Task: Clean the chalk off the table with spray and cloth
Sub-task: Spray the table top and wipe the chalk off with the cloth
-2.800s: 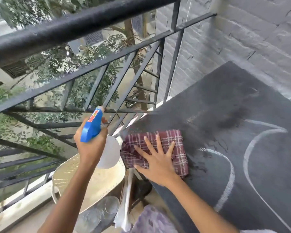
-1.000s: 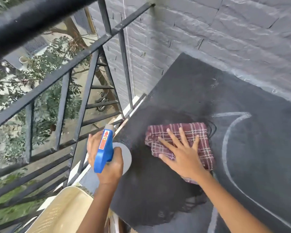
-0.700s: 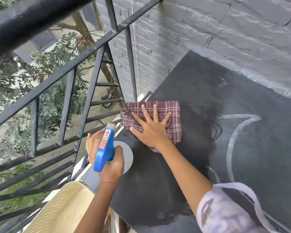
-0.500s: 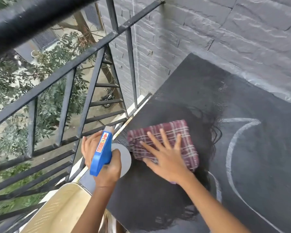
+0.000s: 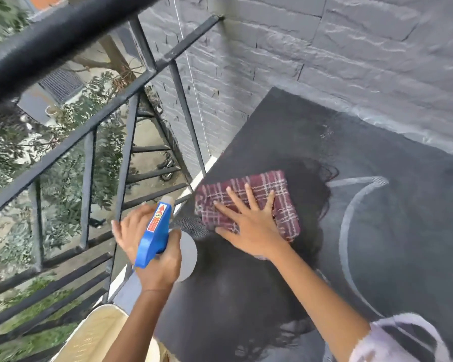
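from my feed the right hand lies flat, fingers spread, on the cloth on the table, left hand curled round the spray

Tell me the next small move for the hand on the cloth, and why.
Probably slide the cloth to the right, across the chalk line. The right hand lies flat on the cloth, the table around it is already dark and wet, and the chalk line beside it looks unwiped. The left hand holds the spray bottle off to the side.
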